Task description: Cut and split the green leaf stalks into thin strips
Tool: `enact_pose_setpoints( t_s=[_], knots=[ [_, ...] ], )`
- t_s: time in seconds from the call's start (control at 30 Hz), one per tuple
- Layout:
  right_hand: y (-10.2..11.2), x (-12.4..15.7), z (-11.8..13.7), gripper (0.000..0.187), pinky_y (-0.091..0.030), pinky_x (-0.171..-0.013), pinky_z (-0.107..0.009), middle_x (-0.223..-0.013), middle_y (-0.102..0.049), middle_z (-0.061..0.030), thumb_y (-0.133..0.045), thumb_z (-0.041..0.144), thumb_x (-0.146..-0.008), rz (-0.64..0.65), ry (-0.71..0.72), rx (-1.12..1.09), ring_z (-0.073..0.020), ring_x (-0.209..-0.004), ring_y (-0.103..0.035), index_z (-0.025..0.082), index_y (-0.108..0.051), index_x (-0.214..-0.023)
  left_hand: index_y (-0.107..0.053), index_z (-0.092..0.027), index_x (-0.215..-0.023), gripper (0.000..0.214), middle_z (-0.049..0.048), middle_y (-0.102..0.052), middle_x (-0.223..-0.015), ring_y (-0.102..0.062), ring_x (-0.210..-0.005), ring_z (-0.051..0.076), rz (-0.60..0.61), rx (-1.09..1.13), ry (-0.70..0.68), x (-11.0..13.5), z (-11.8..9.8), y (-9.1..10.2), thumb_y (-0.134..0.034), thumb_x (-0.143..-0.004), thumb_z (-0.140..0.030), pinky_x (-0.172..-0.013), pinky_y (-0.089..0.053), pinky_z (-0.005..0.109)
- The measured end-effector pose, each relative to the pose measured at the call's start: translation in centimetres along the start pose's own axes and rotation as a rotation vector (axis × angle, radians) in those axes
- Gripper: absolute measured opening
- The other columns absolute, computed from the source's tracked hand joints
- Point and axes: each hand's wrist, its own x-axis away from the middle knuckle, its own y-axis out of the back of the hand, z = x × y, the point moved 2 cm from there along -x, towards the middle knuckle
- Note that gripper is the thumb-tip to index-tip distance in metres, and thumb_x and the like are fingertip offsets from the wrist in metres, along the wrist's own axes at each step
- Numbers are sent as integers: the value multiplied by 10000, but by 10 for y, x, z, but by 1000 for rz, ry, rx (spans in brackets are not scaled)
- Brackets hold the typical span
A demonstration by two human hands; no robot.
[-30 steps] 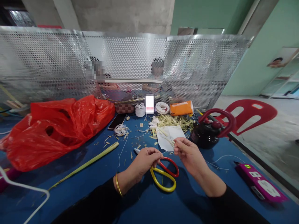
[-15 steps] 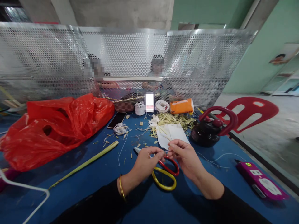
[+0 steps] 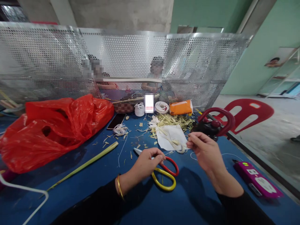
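Observation:
Low over the blue table, my left hand [image 3: 150, 161] is closed in a pinch; whatever lies between its fingertips is too small to make out. Beneath and beside it lie scissors [image 3: 172, 186] with one red and one yellow handle loop, their blade tip poking out to the left. Raised further right, my right hand [image 3: 205, 151] is also pinched, near the white paper [image 3: 164, 142], and what it grips is unclear. A thin white thread [image 3: 231, 154] runs behind that hand. Pale straw-like pieces [image 3: 175, 142] lie on the paper.
At left are a red plastic bag [image 3: 58, 131], a long green stalk [image 3: 84, 165] and a phone [image 3: 116, 121]. A dark kettle [image 3: 211, 126] and a purple device [image 3: 257, 179] stand right. Shredded straw [image 3: 175, 122] lies behind the paper. A perforated metal screen [image 3: 133, 53] borders the table; people sit beyond.
My right hand has moved away from my left, to the right and slightly up, still pinched. My left hand has stayed nearly in place. The view has shifted slightly.

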Motion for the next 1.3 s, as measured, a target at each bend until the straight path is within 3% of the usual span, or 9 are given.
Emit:
enact_pose_setpoints(
  t_s=[0.2,0.27,0.33,0.47,0.63,0.8,1.0,1.17,1.3],
  knots=[
    [75,-10,28,214,-538,-588,-310,-621,-625,9,-757,358,-649,-293,366,406,-162,-545,-629,189,-670,-746,-673,-187,-759,193,14,-693,-748,-597,-702,154,-62,-287,-6,0,-2,30,-503,-787,-274,-660,-405,255],
    [102,-13,31,193,-535,-638,-350,-636,-655,-16,-673,385,-721,-338,378,741,-218,-620,-668,200,-673,-775,-676,-204,-817,193,10,-709,-821,-614,-765,172,-147,-396,-30,3,-7,51,-513,-790,-303,-706,-414,265],
    [121,-16,30,206,-513,-633,-395,-685,-700,-58,-582,375,-763,-264,392,1158,-269,-648,-679,207,-689,-814,-672,-224,-891,219,14,-715,-940,-620,-871,200,-247,-560,-8,9,-10,78,-515,-801,-346,-763,-417,278],
    [130,-17,25,304,-480,-617,-390,-980,-712,-142,-456,304,-837,-51,594,1735,-284,-723,-670,167,-681,-988,-640,-171,-1064,356,91,-653,-1162,-581,-1055,290,-348,-950,175,29,7,135,-462,-829,-372,-874,-397,345],
    [118,-7,46,280,-439,-836,-442,-628,-691,-95,-450,271,-862,-281,847,1921,-270,-660,-653,147,-676,-971,-622,-164,-1076,388,115,-657,-1105,-595,-998,322,-270,-1151,329,52,49,179,-460,-812,-397,-816,-415,375],
    [85,9,58,303,-452,-839,-441,-790,-726,-109,-407,355,-905,-176,1051,1669,-275,-751,-659,186,-658,-920,-603,-212,-795,243,67,-674,-830,-620,-790,253,-264,-1112,406,60,52,180,-466,-799,-414,-624,-380,295],
    [-12,24,42,157,-426,-946,-433,-923,-732,-53,-519,289,-893,403,1127,1242,-230,-903,-664,234,-657,-945,-557,-197,-810,241,51,-645,-736,-594,-672,199,-338,-1200,366,60,14,162,-354,-870,-311,-579,-328,260],
    [-92,14,37,199,-464,-893,-430,-1058,-687,-87,-554,255,-885,641,1086,1098,-258,-1041,-595,220,-626,-1068,-597,-221,-940,228,54,-676,-870,-620,-779,221,-313,-1175,99,39,-46,129,-381,-876,-254,-640,-358,274],
    [-126,1,18,361,-483,-808,-414,-1111,-653,-139,-631,165,-809,730,1138,1189,-287,-987,-609,165,-570,-1165,-647,-216,-848,213,53,-684,-817,-621,-766,218,-232,-1162,-172,6,-86,108,-435,-868,-229,-644,-366,279]
  ],
)
